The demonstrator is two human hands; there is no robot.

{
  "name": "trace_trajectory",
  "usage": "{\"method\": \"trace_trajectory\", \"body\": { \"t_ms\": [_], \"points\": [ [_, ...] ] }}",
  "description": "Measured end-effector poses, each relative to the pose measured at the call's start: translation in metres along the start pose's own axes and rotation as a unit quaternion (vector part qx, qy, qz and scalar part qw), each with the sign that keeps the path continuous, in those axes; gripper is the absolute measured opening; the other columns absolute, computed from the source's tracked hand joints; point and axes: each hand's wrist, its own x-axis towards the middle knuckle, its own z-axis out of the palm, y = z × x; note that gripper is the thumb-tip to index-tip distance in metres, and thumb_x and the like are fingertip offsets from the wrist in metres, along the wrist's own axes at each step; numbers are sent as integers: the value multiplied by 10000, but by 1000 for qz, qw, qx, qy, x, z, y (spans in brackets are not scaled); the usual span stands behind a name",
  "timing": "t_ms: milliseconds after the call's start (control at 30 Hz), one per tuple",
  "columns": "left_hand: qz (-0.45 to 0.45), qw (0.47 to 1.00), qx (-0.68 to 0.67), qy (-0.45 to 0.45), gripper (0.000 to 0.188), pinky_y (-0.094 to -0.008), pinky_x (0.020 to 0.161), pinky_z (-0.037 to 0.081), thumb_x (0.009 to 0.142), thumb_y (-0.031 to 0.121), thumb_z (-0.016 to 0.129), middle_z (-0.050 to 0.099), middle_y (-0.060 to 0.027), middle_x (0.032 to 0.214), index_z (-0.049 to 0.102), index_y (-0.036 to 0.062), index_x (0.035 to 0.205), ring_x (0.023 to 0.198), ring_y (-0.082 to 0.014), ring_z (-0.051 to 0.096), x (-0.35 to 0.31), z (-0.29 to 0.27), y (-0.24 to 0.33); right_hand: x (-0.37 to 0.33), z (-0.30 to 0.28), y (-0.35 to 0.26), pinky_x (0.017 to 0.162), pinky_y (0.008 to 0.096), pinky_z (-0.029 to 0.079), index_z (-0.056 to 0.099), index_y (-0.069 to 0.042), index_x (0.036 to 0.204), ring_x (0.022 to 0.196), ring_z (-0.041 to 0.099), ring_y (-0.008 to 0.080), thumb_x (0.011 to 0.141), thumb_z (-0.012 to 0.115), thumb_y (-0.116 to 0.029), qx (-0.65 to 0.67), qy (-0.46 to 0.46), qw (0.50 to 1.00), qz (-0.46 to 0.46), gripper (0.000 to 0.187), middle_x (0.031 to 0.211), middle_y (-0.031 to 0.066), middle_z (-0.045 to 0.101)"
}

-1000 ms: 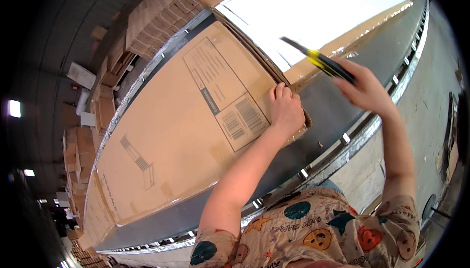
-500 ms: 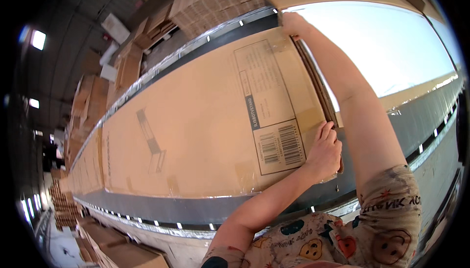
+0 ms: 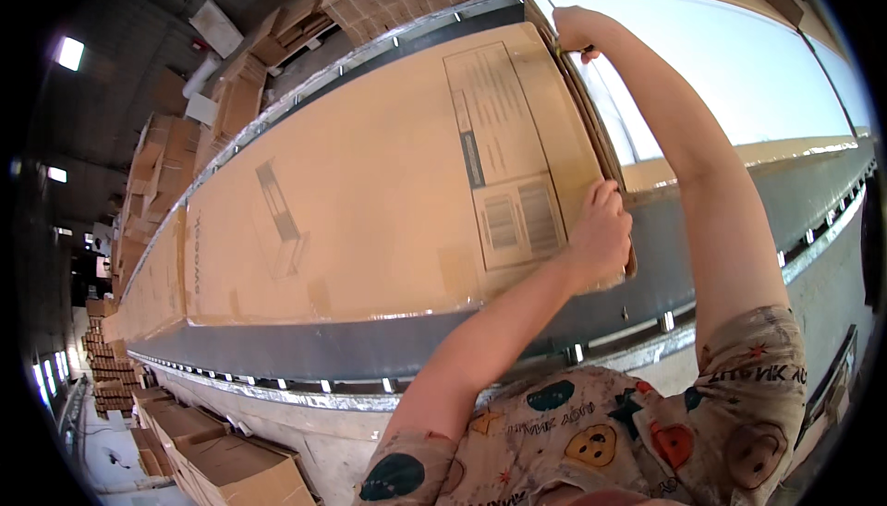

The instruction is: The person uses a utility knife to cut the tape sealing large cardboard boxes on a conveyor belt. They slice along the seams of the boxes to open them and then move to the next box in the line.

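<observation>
The long, flat brown cardboard box (image 3: 370, 182) lies on the dark grey conveyor belt (image 3: 674, 261) before me, its label end toward my hands. My right grip (image 3: 577, 29) is closed at that end's far corner around a slim yellow-and-black hand tool (image 3: 557, 47); only scraps of it show, and I cannot make out its tip. My left grip (image 3: 599, 236) is narrow, fingers bent over the end's edge at the near corner; my thumb is hidden, so I cannot tell whether it pinches the board. The bright white panel (image 3: 730, 81) beyond, framed by brown cardboard, is washed out by glare, and its far side is lost toward the dark rim.
</observation>
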Motion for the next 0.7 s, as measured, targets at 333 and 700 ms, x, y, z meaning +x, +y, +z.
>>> {"method": "trace_trajectory", "body": {
  "t_ms": [333,700],
  "points": [
    [-26,990,-119,76,170,-408,975,408,816,193,652,561,-149,1218,677,45,896,1192,-320,479,-83,-45,10,-317,69,64,384,215,396,505,-76,1277,485,525,79,928,525,-200,404,98,910,1,372,752,38,583],
    [-303,891,328,85,590,-493,1039,278,849,434,601,428,-184,1358,487,39,1272,1264,-365,369,-395,-281,-101,-459,239,-17,397,228,394,405,-27,1342,534,535,127,921,555,-172,669,258,671,189,470,844,95,589]
  ]
}}
